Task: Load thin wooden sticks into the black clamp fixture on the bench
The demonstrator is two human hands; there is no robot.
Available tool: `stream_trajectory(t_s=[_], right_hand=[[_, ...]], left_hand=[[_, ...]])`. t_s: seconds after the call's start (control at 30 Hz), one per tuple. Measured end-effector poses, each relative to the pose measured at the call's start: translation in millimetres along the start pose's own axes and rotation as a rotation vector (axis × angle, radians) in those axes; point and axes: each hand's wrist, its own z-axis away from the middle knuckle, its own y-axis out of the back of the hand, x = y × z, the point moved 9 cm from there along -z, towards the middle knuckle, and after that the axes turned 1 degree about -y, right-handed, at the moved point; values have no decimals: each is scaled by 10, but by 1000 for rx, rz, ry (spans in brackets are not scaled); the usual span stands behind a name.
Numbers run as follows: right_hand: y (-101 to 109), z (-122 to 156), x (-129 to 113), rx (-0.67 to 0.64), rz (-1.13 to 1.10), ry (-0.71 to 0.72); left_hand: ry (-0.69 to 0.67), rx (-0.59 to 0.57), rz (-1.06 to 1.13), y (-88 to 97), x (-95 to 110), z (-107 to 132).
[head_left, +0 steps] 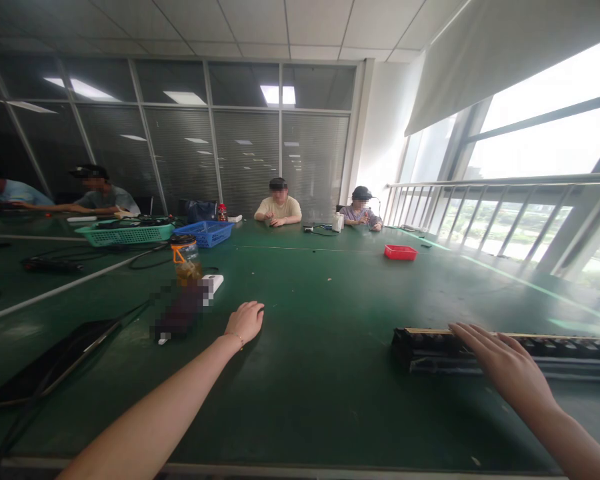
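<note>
My left hand (246, 321) rests on the green table (320, 373) with its fingers curled under, and nothing shows in it. It lies just right of a blurred dark object (180, 310). My right hand (503, 363) lies flat with fingers stretched out on top of a long black tray (555, 352) that reaches to the right edge of the view. The tray holds rows of small dark parts.
A dark flat tablet (50, 363) with cables lies at left. A jar with an orange handle (185, 257), a blue basket (206, 233), a green basket (125, 233) and a red tray (400, 252) stand farther back. Several people sit along the far side. A railing runs at right.
</note>
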Motion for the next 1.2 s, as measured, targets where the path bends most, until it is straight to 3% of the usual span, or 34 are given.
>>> stream_trajectory(t_s=[0.43, 0.63, 0.8, 0.93, 1.03, 1.2], right_hand=[[37, 19, -11, 55, -18, 8], [211, 6, 3, 152, -3, -11], [321, 165, 120, 217, 1, -30], [19, 241, 237, 18, -135, -39], [-246, 210, 315, -159, -284, -137], [-278, 54, 228, -178, -368, -211]], left_hand=[[-2, -3, -12, -16, 7, -9], [-2, 25, -20, -15, 8, -22], [-3, 6, -17, -21, 25, -27], [5, -18, -20, -10, 47, -19], [9, -22, -13, 15, 63, -12], [-1, -52, 8, 5, 71, -46]])
